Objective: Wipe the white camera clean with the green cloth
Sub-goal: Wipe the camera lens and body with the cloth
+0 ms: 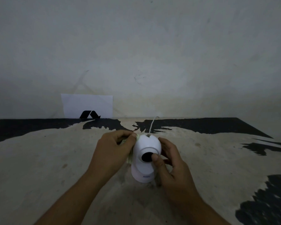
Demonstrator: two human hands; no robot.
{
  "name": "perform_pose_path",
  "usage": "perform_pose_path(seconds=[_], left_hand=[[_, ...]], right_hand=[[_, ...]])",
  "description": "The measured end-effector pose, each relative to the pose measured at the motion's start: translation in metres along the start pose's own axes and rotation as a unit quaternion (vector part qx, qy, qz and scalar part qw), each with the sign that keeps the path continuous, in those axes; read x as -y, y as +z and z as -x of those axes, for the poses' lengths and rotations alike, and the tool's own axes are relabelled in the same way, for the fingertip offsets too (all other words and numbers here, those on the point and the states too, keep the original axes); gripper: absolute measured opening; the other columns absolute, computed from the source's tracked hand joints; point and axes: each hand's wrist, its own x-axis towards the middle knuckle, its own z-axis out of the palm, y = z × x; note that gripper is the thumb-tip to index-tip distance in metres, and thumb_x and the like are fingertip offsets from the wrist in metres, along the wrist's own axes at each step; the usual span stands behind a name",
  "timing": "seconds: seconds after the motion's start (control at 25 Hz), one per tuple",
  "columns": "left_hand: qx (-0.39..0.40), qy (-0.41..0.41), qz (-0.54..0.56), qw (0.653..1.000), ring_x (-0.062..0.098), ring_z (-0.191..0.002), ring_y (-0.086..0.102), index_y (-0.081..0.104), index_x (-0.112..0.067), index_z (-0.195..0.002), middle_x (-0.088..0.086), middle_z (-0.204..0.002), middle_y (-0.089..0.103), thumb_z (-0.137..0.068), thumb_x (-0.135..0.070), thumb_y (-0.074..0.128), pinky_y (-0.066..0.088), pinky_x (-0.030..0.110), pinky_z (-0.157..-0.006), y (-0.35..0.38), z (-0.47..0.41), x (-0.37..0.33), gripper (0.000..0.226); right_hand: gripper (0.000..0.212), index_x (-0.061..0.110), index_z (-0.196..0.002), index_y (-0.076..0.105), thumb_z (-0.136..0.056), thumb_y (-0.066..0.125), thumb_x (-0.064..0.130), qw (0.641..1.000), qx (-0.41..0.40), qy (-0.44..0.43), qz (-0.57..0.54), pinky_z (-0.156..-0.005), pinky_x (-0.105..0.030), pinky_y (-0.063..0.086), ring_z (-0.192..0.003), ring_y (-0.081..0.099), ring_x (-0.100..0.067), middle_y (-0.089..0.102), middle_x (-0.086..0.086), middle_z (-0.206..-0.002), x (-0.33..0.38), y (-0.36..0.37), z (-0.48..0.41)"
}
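Observation:
The white camera (144, 161) stands upright in the middle of the table, its round black lens facing me. My left hand (110, 151) presses the green cloth (130, 157) against the camera's left side; most of the cloth is hidden under my fingers. My right hand (170, 164) grips the camera's right side, thumb tip resting at the lens edge. A thin white cable (152, 125) runs from the camera's top back toward the wall.
The table (55, 168) is beige with black painted patches along the back and right. A white card (88, 105) with a black logo leans against the wall at the back left. The wall stands close behind the table.

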Motion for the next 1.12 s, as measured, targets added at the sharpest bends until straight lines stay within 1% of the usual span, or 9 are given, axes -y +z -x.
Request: perform_pose_path(seconds=[0.08,0.16,0.32,0.44,0.56,0.64,0.8,0.92,1.12], left_hand=[[-0.024,0.086,-0.023,0.996,-0.006,-0.083,0.061,0.071,-0.026,-0.096,-0.015,-0.09,0.071,-0.083,-0.026,0.063,0.046,0.006,-0.069,0.001,0.004,-0.005,0.016],[-0.023,0.2,-0.05,0.978,-0.002,-0.093,0.061,0.069,-0.018,-0.101,-0.007,-0.097,0.072,-0.081,-0.023,0.066,0.046,0.007,-0.08,0.005,0.011,-0.008,0.021],[0.01,0.312,-0.096,0.945,0.007,-0.106,0.057,0.066,-0.006,-0.104,0.005,-0.109,0.067,-0.079,-0.022,0.066,0.047,0.021,-0.094,0.008,0.02,-0.002,0.03],[0.022,0.298,-0.087,0.95,0.004,-0.102,0.058,0.065,-0.009,-0.105,0.002,-0.108,0.067,-0.081,-0.024,0.062,0.047,0.018,-0.091,0.008,0.017,-0.003,0.027],[-0.021,0.212,-0.054,0.975,0.0,-0.084,0.061,0.067,-0.017,-0.101,-0.005,-0.095,0.07,-0.085,-0.024,0.061,0.046,0.005,-0.077,0.009,0.011,-0.006,0.018],[-0.039,0.163,-0.046,0.985,-0.002,-0.077,0.061,0.068,-0.019,-0.099,-0.005,-0.09,0.071,-0.086,-0.025,0.059,0.045,0.003,-0.071,0.008,0.009,-0.005,0.017],[0.025,0.243,-0.065,0.967,-0.001,-0.098,0.06,0.067,-0.016,-0.106,-0.006,-0.106,0.069,-0.084,-0.025,0.061,0.045,0.007,-0.084,0.004,0.01,-0.006,0.025],[0.029,0.233,-0.048,0.971,-0.003,-0.102,0.057,0.065,-0.018,-0.109,-0.007,-0.109,0.067,-0.085,-0.03,0.059,0.044,0.007,-0.087,0.003,0.008,-0.007,0.027],[0.105,0.297,-0.116,0.942,-0.002,-0.115,0.05,0.062,-0.017,-0.115,-0.005,-0.121,0.061,-0.084,-0.032,0.059,0.039,0.015,-0.101,0.0,0.006,-0.006,0.034]], right_hand=[[0.043,0.046,-0.127,0.04,-0.086,0.052,0.052,1.0,0.001,-0.005,-0.005,-0.081,-0.003,0.043,-0.108,0.051,0.014,0.054,0.036,-0.12,0.0,0.0,0.0],[0.038,0.047,-0.123,0.041,-0.087,0.053,0.048,1.0,0.0,-0.009,-0.012,-0.078,-0.001,0.042,-0.106,0.052,0.016,0.052,0.044,-0.116,0.0,0.0,-0.001],[0.04,0.04,-0.126,0.042,-0.088,0.053,0.04,1.0,0.005,-0.017,-0.023,-0.078,-0.002,0.044,-0.104,0.055,0.013,0.052,0.044,-0.116,-0.002,0.0,-0.002],[0.044,0.034,-0.13,0.042,-0.087,0.052,0.042,1.0,0.005,-0.017,-0.025,-0.079,-0.002,0.044,-0.106,0.055,0.013,0.057,0.035,-0.118,-0.002,0.0,-0.002],[0.051,0.029,-0.132,0.042,-0.085,0.052,0.047,1.0,-0.001,-0.013,-0.016,-0.08,-0.004,0.045,-0.107,0.054,0.012,0.056,0.022,-0.123,-0.001,0.0,-0.002],[0.052,0.03,-0.132,0.042,-0.085,0.051,0.05,1.0,-0.002,-0.011,-0.013,-0.079,-0.002,0.044,-0.106,0.053,0.014,0.055,0.022,-0.123,0.0,0.001,-0.001],[0.049,0.028,-0.132,0.043,-0.087,0.052,0.046,1.0,-0.002,-0.016,-0.019,-0.076,0.0,0.043,-0.104,0.053,0.016,0.056,0.024,-0.12,0.0,0.001,-0.002],[0.049,0.028,-0.132,0.043,-0.087,0.053,0.042,1.0,-0.001,-0.017,-0.023,-0.078,-0.003,0.044,-0.104,0.055,0.012,0.057,0.022,-0.122,-0.001,0.001,-0.002],[0.045,0.028,-0.131,0.044,-0.088,0.052,0.037,0.999,0.0,-0.022,-0.037,-0.077,-0.004,0.046,-0.103,0.058,0.01,0.058,0.024,-0.118,0.0,0.001,-0.001]])
